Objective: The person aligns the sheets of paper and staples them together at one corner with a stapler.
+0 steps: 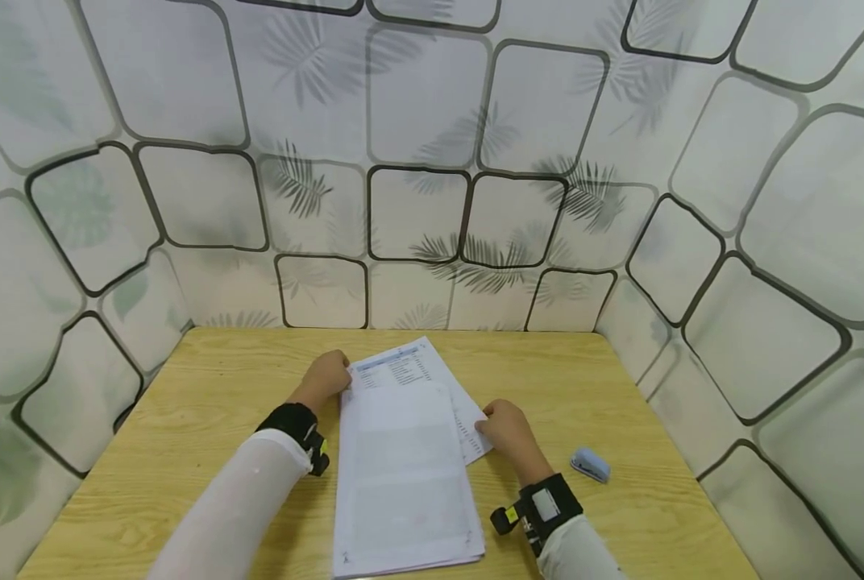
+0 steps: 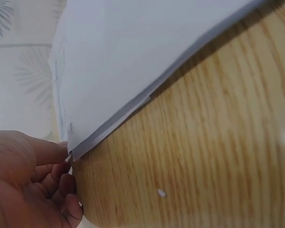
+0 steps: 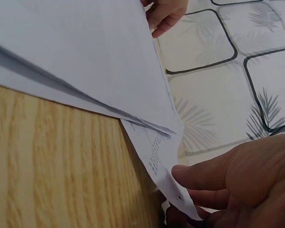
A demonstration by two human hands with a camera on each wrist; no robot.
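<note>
A stack of white paper sheets (image 1: 406, 475) lies on the wooden table. A printed sheet (image 1: 400, 365) sits at an angle at its far end, its right corner sticking out. My left hand (image 1: 323, 379) pinches the far left corner of the papers; in the left wrist view the thumb and a finger of that hand (image 2: 33, 175) meet at the corner (image 2: 76, 153). The right hand (image 1: 508, 431) pinches the protruding corner of the printed sheet, and in the right wrist view the thumb of this hand (image 3: 237, 185) lies on top of the sheet (image 3: 156, 156).
A small blue stapler (image 1: 590, 465) lies on the table right of my right hand. The wooden table (image 1: 243, 379) ends at curtains (image 1: 417, 294) with leaf and rounded-square patterns at the back and both sides. A tiny white scrap (image 2: 162, 193) lies on the wood in the left wrist view.
</note>
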